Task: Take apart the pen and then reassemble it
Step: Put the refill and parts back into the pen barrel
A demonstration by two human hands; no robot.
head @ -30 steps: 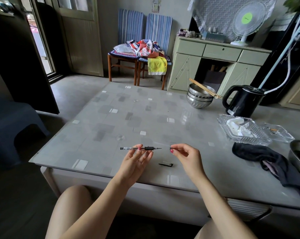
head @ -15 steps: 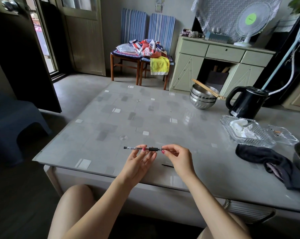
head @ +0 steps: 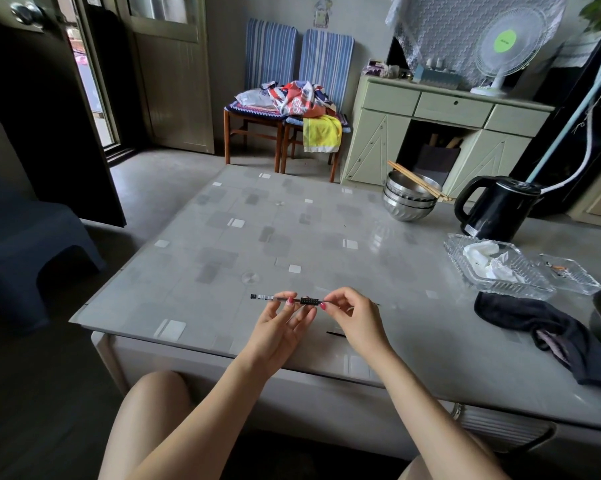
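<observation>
Since a second ago your right hand [head: 354, 318] has closed the gap it stood across and come in to the pen's tip end, where its thumb and forefinger now pinch; what exactly they grip there is hidden by the fingers. Below both hands the worktop [head: 223, 258] carries a small dark part [head: 336, 334], probably the cap, lying just beside your right wrist. Your left hand [head: 285, 327] holds the pen [head: 285, 298] up off that surface, thumb and forefinger closed on the clear barrel, the other fingers loosely spread. Its long axis runs left to right across you, butt end jutting out to the left, black ribbed grip between the hands. So the coming move, I judge, runs along that line: twist or pull rightward with your right hand while the left holds firm.
</observation>
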